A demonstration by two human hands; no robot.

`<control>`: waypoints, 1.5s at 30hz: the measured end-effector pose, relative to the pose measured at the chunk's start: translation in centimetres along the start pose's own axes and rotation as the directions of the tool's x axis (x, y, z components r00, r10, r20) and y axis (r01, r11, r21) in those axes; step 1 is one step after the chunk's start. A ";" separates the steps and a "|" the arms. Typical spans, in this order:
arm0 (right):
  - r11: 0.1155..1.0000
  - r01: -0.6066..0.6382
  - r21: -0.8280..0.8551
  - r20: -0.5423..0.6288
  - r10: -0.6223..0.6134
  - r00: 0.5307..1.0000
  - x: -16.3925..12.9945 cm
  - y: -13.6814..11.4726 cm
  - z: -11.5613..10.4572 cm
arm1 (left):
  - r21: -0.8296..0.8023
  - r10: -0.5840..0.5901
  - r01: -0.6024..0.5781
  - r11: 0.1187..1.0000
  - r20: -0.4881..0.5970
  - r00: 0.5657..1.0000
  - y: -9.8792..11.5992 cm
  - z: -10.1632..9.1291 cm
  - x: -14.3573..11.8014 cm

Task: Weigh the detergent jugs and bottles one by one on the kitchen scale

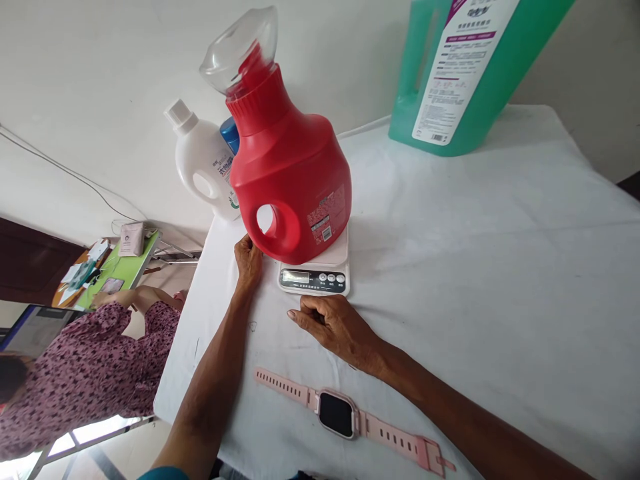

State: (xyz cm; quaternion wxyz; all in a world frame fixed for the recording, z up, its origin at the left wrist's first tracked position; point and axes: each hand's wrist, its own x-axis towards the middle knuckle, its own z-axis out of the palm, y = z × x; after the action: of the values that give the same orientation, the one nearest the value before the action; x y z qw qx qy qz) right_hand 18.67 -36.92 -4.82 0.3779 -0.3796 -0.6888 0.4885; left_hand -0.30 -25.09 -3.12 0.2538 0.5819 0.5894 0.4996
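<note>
Left hand (249, 259) extended forward; right hand (334, 325) curled, resting.

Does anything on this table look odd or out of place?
Nothing is spilled or broken. The red detergent bottle overhangs the small scale, with the left hand touching its base. A pink smartwatch lies unstrapped near the table's front edge, apart from the bottles.

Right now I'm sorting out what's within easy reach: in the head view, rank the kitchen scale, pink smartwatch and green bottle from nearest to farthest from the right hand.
From the right hand:
1. Kitchen scale, just beyond the fingertips, under the red jug.
2. Pink smartwatch, lying flat closer to the person.
3. Green bottle, at the table's far right.
</note>
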 end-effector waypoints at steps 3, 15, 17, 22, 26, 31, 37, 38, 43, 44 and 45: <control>1.000 -0.001 -0.001 0.003 0.001 1.000 0.0 0.0 0.0 | -0.014 0.008 -0.008 1.000 0.002 1.000 0.0 0.0 0.0; 1.000 0.013 -0.009 -0.010 -0.013 1.000 -0.2 -0.4 -0.2 | 0.020 0.027 -0.028 0.999 0.019 0.999 0.3 0.2 0.0; 1.000 0.015 -0.007 -0.011 -0.015 1.000 -0.2 -0.4 -0.2 | 0.014 0.022 -0.022 1.000 0.021 1.000 0.2 0.2 0.0; 0.999 0.031 -0.014 -0.017 -0.031 0.999 -0.2 -0.2 -0.2 | 0.015 0.004 -0.004 1.000 0.013 1.000 0.4 0.3 0.1; 0.999 0.028 -0.025 -0.023 -0.028 0.999 -0.2 -0.2 -0.1 | 0.020 0.002 -0.002 1.000 0.015 1.000 0.7 0.3 0.0; 1.000 0.013 -0.022 -0.009 -0.013 1.000 -0.3 -0.3 -0.2 | 0.028 -0.006 0.005 1.000 0.014 1.000 1.0 0.4 0.0; 0.999 0.019 -0.033 -0.012 -0.019 1.000 -0.2 -0.3 -0.1 | 0.023 0.010 -0.011 1.000 0.028 1.000 0.9 0.3 0.0; 0.999 0.018 -0.033 -0.013 -0.019 1.000 -0.2 -0.2 -0.1 | 0.026 0.014 -0.014 1.000 0.029 0.999 0.8 0.3 0.0; 0.999 0.024 -0.041 -0.015 -0.025 1.000 -0.2 -0.2 -0.1 | 0.031 0.034 -0.035 0.999 0.028 0.999 0.1 0.3 0.2; 0.999 0.027 -0.041 -0.017 -0.028 0.999 -0.2 -0.2 -0.1 | 0.025 0.036 -0.037 0.999 0.028 0.999 0.1 0.3 0.2; 0.999 0.029 -0.039 -0.018 -0.030 0.999 -0.2 -0.2 -0.1 | 0.020 0.039 -0.039 0.999 0.027 0.999 0.0 0.3 0.2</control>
State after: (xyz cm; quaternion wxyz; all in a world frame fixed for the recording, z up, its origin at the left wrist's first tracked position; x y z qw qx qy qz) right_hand 18.85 -37.13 -4.64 0.3841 -0.3811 -0.7002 0.4658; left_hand -0.08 -24.81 -3.17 0.2458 0.6023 0.5796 0.4907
